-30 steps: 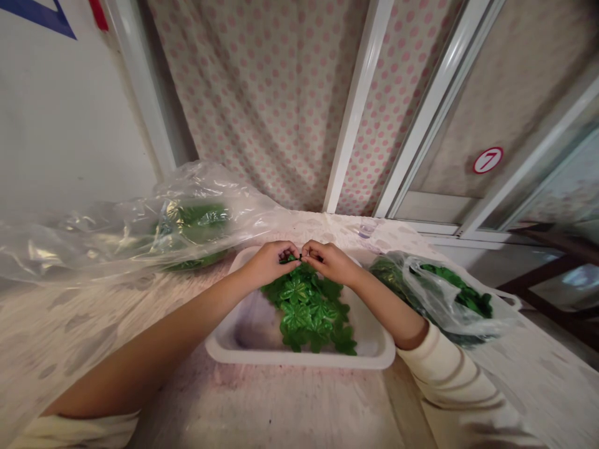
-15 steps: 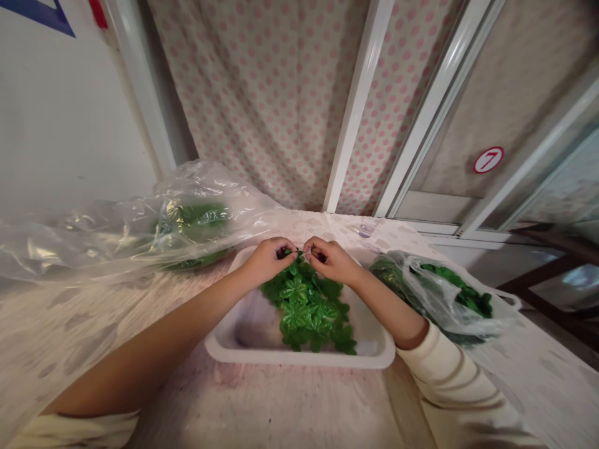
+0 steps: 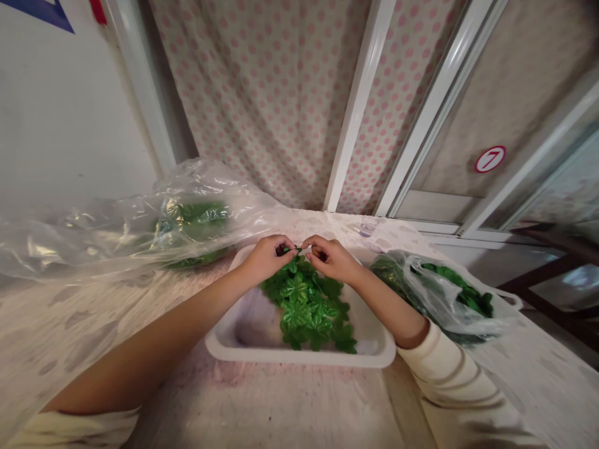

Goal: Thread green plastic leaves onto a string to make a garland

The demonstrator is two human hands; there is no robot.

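Note:
Over the far side of a white tray (image 3: 243, 354), my two hands nearly meet at the fingertips. My left hand (image 3: 269, 257) is closed in a pinch on the top end of a green leaf spray. My right hand (image 3: 334, 260) pinches just beside it, thumb against forefinger; what it holds there is too small to make out. Below the fingers, glossy green artificial leaves (image 3: 311, 308) lie piled in the middle and right of the tray. Their stems are mostly hidden.
To the left lies a large clear plastic bag (image 3: 112, 234) with green material inside. An opened plastic bag (image 3: 449, 305) of green leaves sits to the right. A small clear cup (image 3: 367, 226) stands at the table's back, before a dotted curtain (image 3: 271, 106).
The right fingertips have shifted slightly, and the pale bit seen between them earlier no longer shows. My left hand keeps its pinch; the leaves and bags stay put.

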